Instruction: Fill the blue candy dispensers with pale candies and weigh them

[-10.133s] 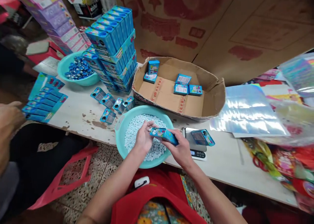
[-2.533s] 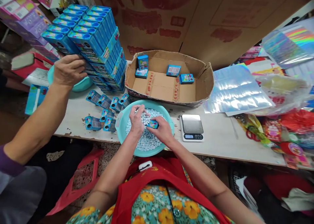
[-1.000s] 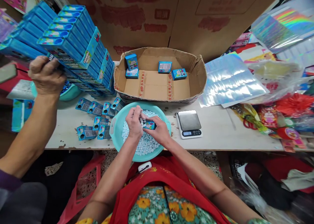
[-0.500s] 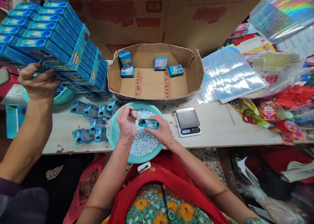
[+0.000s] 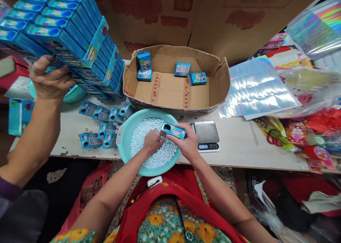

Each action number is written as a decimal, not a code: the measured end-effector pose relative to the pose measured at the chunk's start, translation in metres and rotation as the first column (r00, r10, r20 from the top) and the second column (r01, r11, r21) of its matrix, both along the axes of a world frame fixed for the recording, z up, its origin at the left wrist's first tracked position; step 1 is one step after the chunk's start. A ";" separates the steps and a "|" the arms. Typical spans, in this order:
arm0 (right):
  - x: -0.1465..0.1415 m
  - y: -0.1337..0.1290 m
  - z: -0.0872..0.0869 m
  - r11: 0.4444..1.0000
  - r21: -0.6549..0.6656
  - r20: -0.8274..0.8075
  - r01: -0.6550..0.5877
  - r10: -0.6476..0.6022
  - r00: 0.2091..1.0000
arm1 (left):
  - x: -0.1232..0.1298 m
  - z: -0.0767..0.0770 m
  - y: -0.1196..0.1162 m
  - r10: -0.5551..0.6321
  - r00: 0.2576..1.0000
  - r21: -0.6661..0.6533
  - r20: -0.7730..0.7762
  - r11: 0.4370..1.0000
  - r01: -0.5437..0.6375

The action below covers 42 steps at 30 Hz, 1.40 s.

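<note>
A turquoise basin (image 5: 122, 149) holds many small pale blue candies (image 5: 141, 131). Down among these candies is my left hand (image 5: 153, 142), its fingers curled and closed on some of them, the fingertips partly hidden. Over the basin's right side, my right hand (image 5: 188, 140) grips a small blue candy box (image 5: 174, 131), tilted, with a dark round hole at its left end. On the table left of the basin lie several similar blue boxes (image 5: 101, 112) with round holes.
Behind the basin stands an open cardboard tray (image 5: 170, 101) with several blue boxes inside. A digital scale (image 5: 206, 131) sits to the right, near silvery sheets (image 5: 255, 87). At left, a co-worker's hand (image 5: 50, 78) touches a tall stack of blue boxes (image 5: 80, 33).
My left hand has gone from beside the box down into the candies. My right hand has shifted slightly right with the box, which is now more tilted.
</note>
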State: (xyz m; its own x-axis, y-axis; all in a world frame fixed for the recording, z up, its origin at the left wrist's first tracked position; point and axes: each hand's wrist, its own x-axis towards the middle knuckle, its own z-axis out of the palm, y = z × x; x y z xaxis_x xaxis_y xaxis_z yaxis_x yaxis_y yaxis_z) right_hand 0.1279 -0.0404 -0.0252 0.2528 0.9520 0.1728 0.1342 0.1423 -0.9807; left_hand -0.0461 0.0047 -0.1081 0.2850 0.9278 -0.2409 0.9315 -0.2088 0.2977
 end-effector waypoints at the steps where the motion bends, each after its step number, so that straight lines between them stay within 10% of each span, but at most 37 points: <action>1: -0.004 0.002 -0.004 1.000 -0.028 0.009 -0.011 0.012 1.000 | -0.010 0.002 -0.001 0.053 0.997 0.004 0.059 0.999 -0.054; 5: -0.016 0.005 -0.021 0.997 -0.077 0.034 -0.028 0.031 0.999 | -0.034 0.013 0.003 0.373 0.840 -0.078 0.394 0.924 -0.373; 8: -0.020 0.004 -0.028 0.996 -0.069 0.067 -0.058 0.063 0.996 | -0.028 0.037 0.003 0.575 0.536 -0.281 0.618 0.798 -0.533; 11: -0.028 0.002 -0.033 0.994 -0.065 0.118 -0.094 0.101 0.988 | -0.012 0.073 0.001 0.632 0.041 -0.552 0.774 0.705 -0.445; 15: -0.044 -0.001 -0.033 0.982 -0.073 0.215 -0.175 0.187 0.959 | 0.006 0.106 -0.001 0.500 -0.195 -0.535 0.844 0.764 -0.359; 42: -0.033 0.002 -0.004 0.985 -0.031 0.229 -0.171 0.174 0.958 | 0.034 0.127 0.003 0.382 -0.104 -0.378 0.918 0.768 -0.517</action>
